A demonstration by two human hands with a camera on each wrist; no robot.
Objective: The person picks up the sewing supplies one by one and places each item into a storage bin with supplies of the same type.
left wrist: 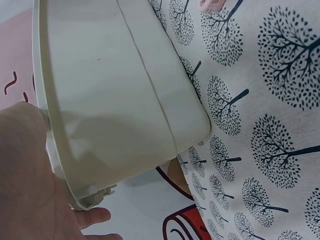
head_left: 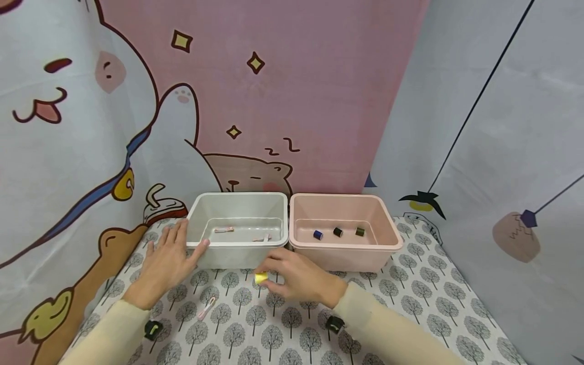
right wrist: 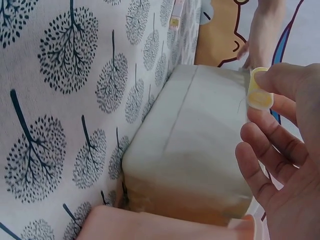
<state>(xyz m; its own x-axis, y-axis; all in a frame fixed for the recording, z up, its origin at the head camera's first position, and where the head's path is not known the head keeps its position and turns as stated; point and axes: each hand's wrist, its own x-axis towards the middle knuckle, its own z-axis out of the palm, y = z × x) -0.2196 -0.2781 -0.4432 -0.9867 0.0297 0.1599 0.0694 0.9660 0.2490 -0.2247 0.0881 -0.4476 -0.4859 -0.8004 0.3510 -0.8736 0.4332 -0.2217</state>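
Note:
My right hand (head_left: 296,276) pinches a yellow thread spool (head_left: 261,278) between thumb and fingertips, in front of the white bin (head_left: 242,257). In the right wrist view the spool (right wrist: 260,89) shows a pale, round end, and the other fingers curve loosely beside it. With fingers extended, my left hand (head_left: 166,261) rests at the white bin's left front corner; in the left wrist view that hand (left wrist: 30,175) touches the rim. Two slim pink-and-white items (head_left: 224,229) lie inside this bin.
A pink bin (head_left: 347,258) stands against the white one's right side, with a blue spool (head_left: 318,234), a black spool (head_left: 337,231) and a green spool (head_left: 360,231) inside. Another slim pink-and-white item (head_left: 207,308) lies on the tree-print cloth (head_left: 255,334). Printed fabric (head_left: 292,91) hangs behind.

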